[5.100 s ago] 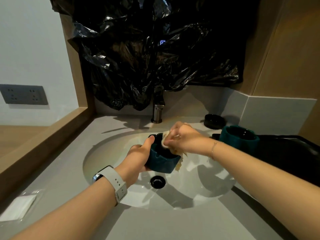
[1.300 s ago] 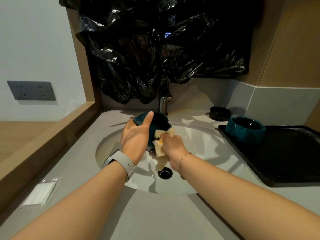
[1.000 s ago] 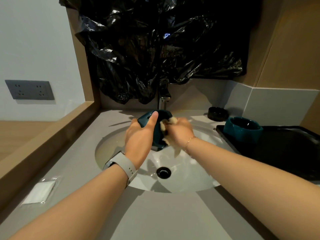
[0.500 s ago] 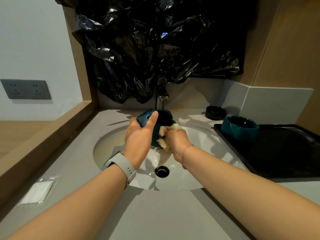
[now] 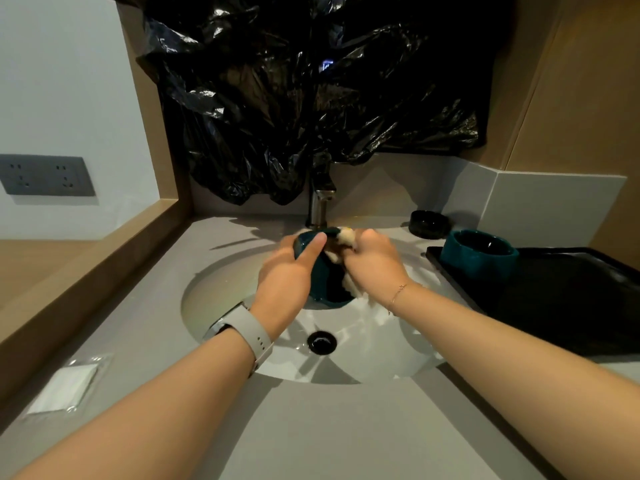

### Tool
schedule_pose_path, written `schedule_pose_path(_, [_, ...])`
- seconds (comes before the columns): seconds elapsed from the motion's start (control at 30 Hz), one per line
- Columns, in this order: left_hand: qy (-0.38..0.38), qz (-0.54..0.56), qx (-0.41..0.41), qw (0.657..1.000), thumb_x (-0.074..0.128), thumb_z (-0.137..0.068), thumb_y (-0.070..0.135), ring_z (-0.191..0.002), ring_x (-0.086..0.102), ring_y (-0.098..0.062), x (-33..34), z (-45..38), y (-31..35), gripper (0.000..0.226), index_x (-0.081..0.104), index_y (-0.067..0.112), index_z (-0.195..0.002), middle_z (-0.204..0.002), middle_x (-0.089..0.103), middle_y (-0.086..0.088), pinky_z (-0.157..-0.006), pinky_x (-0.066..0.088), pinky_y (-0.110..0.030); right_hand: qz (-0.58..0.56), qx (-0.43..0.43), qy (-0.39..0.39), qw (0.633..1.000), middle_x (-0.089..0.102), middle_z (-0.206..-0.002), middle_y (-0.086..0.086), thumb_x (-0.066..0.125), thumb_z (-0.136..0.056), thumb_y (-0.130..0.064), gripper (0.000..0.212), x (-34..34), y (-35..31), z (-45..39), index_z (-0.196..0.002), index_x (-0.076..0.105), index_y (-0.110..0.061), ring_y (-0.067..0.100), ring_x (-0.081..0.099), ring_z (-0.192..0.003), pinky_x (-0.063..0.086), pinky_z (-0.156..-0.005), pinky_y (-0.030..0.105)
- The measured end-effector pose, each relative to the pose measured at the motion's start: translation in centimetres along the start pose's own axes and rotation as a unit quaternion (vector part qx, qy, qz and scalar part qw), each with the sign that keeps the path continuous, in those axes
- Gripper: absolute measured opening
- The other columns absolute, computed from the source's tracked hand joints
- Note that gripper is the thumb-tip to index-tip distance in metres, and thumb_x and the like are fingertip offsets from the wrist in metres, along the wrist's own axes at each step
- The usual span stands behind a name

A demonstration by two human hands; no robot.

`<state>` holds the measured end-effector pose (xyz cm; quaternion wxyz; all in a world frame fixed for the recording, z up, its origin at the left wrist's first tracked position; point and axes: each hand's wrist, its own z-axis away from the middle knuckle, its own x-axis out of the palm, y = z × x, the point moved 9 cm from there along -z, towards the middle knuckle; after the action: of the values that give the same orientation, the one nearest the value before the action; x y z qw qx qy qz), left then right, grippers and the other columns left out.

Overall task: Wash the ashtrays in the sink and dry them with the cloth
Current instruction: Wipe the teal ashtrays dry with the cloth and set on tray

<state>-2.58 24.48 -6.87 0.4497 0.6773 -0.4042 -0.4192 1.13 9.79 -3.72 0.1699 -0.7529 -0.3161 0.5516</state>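
A black plastic sheet point(image 5: 311, 98) hangs over the wall behind a grey counter point(image 5: 311, 427) with a white sink point(image 5: 221, 299), and a black tray point(image 5: 571, 306) on the right carries a teal ashtray point(image 5: 479, 252), a black ashtray point(image 5: 427, 223) just behind it. Over the sink, below the tap point(image 5: 320, 206), the left hand point(image 5: 289, 275) grips a second teal ashtray, the held ashtray point(image 5: 327, 282), thumb curled over its rim. The right hand point(image 5: 375, 268) has its fingers closed on a pale cloth point(image 5: 346, 237) pressed against it.
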Motion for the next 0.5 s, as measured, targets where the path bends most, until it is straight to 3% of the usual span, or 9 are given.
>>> schedule_pose_path(0.07, [0.049, -0.021, -0.006, 0.999, 0.051, -0.094, 0.056, -0.093, 0.061, -0.021, -1.2, 0.0, 0.1, 0.035, 0.055, 0.025, -0.109, -0.089, 0.061, 0.009, -0.082, 0.051, -0.036, -0.16, 0.115, -0.022, 0.98, 0.068, -0.089, 0.014, 0.053, -0.087, -0.014, 0.015, 2.9, 2.3, 0.8, -0.094, 0.065, -0.008, 0.032, 0.064, -0.086, 0.055, -0.079, 0.043])
schedule_pose_path(0.1, [0.065, -0.03, -0.006, 0.997, 0.05, -0.094, 0.056, -0.093, 0.059, -0.021, -1.7, 0.1, 0.2, 0.036, 0.054, 0.024, -0.108, -0.088, 0.059, 0.01, -0.08, 0.048, -0.035, -0.241, 0.183, -0.048, 0.952, 0.069, -0.089, 0.017, 0.053, -0.087, -0.013, 0.015, 4.6, 2.9, 1.8, -0.094, 0.066, -0.009, 0.034, 0.066, -0.085, 0.056, -0.081, 0.046])
schedule_pose_path(0.17, [0.086, -0.03, 0.004, 0.996, 0.051, -0.095, 0.055, -0.093, 0.059, -0.02, -2.5, 0.2, 0.4, 0.036, 0.054, 0.021, -0.106, -0.088, 0.06, 0.01, -0.078, 0.045, -0.034, -0.396, 0.298, -0.112, 0.862, 0.067, -0.082, 0.017, 0.052, -0.089, -0.01, 0.016, 8.1, 2.9, 3.5, -0.101, 0.063, -0.008, 0.034, 0.066, -0.077, 0.058, -0.075, 0.049])
schedule_pose_path(0.23, [0.094, -0.032, 0.02, 0.995, 0.052, -0.095, 0.054, -0.093, 0.06, -0.018, -2.9, 0.4, 0.7, 0.036, 0.056, 0.021, -0.107, -0.088, 0.062, 0.011, -0.08, 0.047, -0.035, -0.452, 0.329, -0.136, 0.818, 0.064, -0.074, 0.013, 0.048, -0.093, -0.007, 0.015, 9.3, 2.3, 4.1, -0.101, 0.061, -0.009, 0.03, 0.063, -0.067, 0.058, -0.072, 0.048])
schedule_pose_path(0.33, [0.079, -0.04, 0.04, 0.995, 0.05, -0.094, 0.057, -0.095, 0.061, -0.018, -2.7, 0.5, 1.1, 0.039, 0.055, 0.022, -0.11, -0.095, 0.065, 0.007, -0.084, 0.051, -0.036, -0.402, 0.3, -0.091, 0.86, 0.061, -0.069, 0.01, 0.05, -0.09, -0.002, 0.013, 7.2, 2.5, 2.7, -0.082, 0.058, -0.009, 0.025, 0.061, -0.058, 0.059, -0.062, 0.037])
schedule_pose_path(0.37, [0.073, -0.049, 0.044, 0.995, 0.049, -0.094, 0.058, -0.092, 0.062, -0.017, -2.6, 0.6, 1.3, 0.041, 0.056, 0.021, -0.111, -0.095, 0.066, 0.004, -0.082, 0.052, -0.035, -0.356, 0.27, -0.063, 0.892, 0.062, -0.071, 0.012, 0.053, -0.087, -0.003, 0.013, 6.0, 2.6, 1.9, -0.076, 0.056, -0.011, 0.028, 0.064, -0.062, 0.059, -0.061, 0.036])
schedule_pose_path(0.43, [0.071, -0.063, 0.052, 0.994, 0.048, -0.095, 0.058, -0.085, 0.061, -0.011, -2.5, 0.6, 1.7, 0.043, 0.058, 0.019, -0.11, -0.091, 0.066, 0.002, -0.072, 0.051, -0.028, -0.241, 0.175, -0.026, 0.954, 0.066, -0.081, 0.016, 0.06, -0.076, -0.013, 0.006, 3.5, 1.6, 0.1, -0.071, 0.056, -0.014, 0.035, 0.067, -0.082, 0.059, -0.074, 0.044])
schedule_pose_path(0.5, [0.072, -0.06, 0.055, 0.994, 0.048, -0.095, 0.056, -0.081, 0.059, -0.006, -2.5, 0.7, 2.0, 0.042, 0.059, 0.018, -0.108, -0.089, 0.066, 0.003, -0.066, 0.047, -0.021, -0.13, 0.098, -0.019, 0.986, 0.066, -0.084, 0.013, 0.061, -0.075, -0.02, 0.009, 1.8, 0.3, -0.7, -0.078, 0.059, -0.012, 0.033, 0.064, -0.083, 0.054, -0.071, 0.041])
